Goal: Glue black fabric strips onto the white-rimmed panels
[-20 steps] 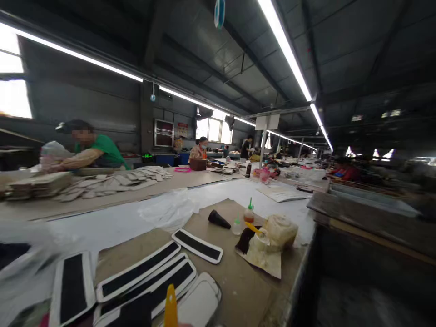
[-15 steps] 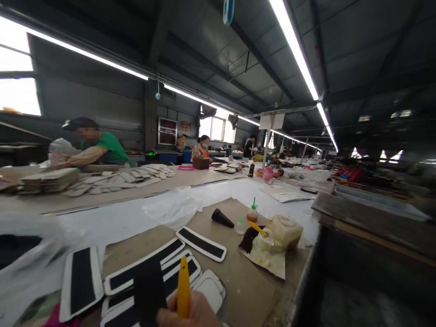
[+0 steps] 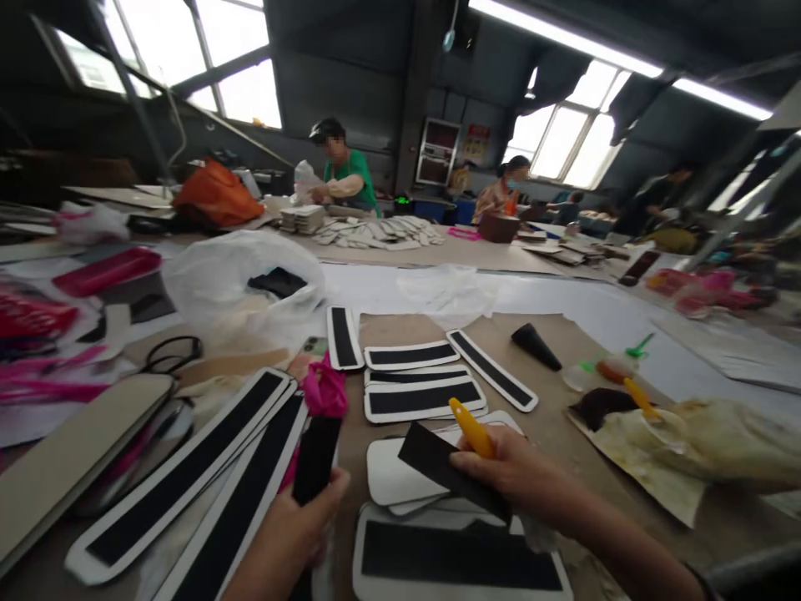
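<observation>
My left hand [image 3: 297, 522] is closed on a black strip [image 3: 316, 455] that stands up from the fingers, in front of a bright pink cloth [image 3: 325, 388]. My right hand [image 3: 510, 463] grips a yellow-handled tool [image 3: 471, 427]; its working end is hidden. A dark flat strip [image 3: 438, 459] is also pinched in that hand and slants to the left. Below it lies a large white-edged panel with a black centre [image 3: 460, 555]. Plain white panels [image 3: 383, 472] are just behind. Several more black-centred panels [image 3: 425, 401] lie farther back, and long ones [image 3: 188, 476] to the left.
At right are a black cone [image 3: 536, 345], small green-tipped bottles [image 3: 617, 367] and a glue-crusted container [image 3: 701, 434] with another yellow handle. A clear plastic bag [image 3: 244, 267] lies behind at left. A co-worker in green [image 3: 358, 179] sits across, by piled pale pieces [image 3: 381, 232].
The view has swung left and down. My left hand has come into view with a black strip. My right hand still holds the yellow-handled tool, now tilted, and the dark strip.
</observation>
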Available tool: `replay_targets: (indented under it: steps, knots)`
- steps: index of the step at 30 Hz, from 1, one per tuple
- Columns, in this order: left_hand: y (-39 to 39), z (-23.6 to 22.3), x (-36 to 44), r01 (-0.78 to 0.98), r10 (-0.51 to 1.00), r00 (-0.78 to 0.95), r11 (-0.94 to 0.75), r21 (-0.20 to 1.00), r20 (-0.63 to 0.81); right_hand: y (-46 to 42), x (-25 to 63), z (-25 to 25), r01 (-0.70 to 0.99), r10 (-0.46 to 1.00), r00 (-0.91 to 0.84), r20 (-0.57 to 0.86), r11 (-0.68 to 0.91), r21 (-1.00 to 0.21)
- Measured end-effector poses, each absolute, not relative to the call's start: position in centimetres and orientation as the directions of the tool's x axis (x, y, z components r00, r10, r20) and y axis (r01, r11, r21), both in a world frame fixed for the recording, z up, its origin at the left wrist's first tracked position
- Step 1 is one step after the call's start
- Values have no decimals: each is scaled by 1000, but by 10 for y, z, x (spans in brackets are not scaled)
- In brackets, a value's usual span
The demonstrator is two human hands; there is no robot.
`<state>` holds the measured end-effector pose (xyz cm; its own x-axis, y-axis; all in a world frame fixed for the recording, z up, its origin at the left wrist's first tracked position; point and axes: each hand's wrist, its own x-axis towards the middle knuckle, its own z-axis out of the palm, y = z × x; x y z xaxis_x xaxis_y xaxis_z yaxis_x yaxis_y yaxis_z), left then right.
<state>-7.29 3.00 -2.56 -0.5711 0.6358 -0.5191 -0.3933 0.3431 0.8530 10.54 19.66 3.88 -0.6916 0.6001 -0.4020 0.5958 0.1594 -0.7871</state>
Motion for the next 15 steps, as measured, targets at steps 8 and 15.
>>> replay_targets:
  steps: [8,15]
  knots:
    - [49,-19,-76,-290,709,-454,456,842,-540,206,69,26,666,445,-743,-501,416,-619]
    - [61,-18,-78,-223,748,-382,495,840,-542,221,56,25,665,436,-745,-505,552,-503]
